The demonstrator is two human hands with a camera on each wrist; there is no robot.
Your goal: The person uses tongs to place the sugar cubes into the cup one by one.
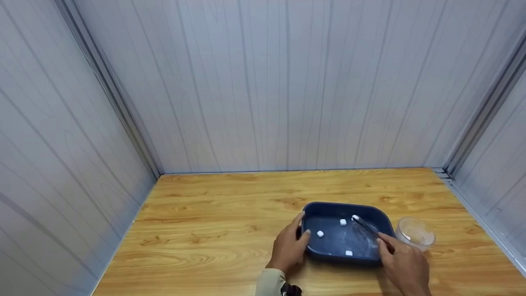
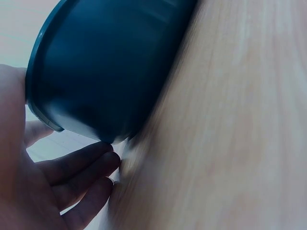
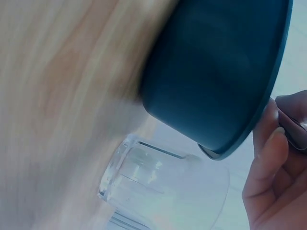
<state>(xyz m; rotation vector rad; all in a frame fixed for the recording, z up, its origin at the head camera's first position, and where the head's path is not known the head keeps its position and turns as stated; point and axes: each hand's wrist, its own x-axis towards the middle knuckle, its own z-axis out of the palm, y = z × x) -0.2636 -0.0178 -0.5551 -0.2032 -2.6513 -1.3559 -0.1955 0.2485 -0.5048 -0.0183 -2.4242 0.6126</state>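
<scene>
A dark blue dish (image 1: 337, 259) with raised sides rests on the wooden table. My left hand (image 1: 287, 248) holds its left end, thumb over the rim and fingers against the outer wall. In the left wrist view, fingertips (image 2: 111, 160) touch the wall low down, close to the table. My right hand (image 1: 407, 263) pinches metal tweezers (image 1: 367, 227) that reach over the dish's right side. At their tips, inside the dish, is a small white cube (image 1: 354, 217). Three more white cubes lie apart on the dish floor: one at the back (image 1: 343, 222), one at left (image 1: 320, 234), one in front (image 1: 349, 253).
A clear glass cup (image 3: 163, 187) stands just right of the dish, beside my right hand, with something whitish inside. Pale panel walls (image 1: 267, 90) enclose the wooden table (image 1: 197, 230) at the back and sides.
</scene>
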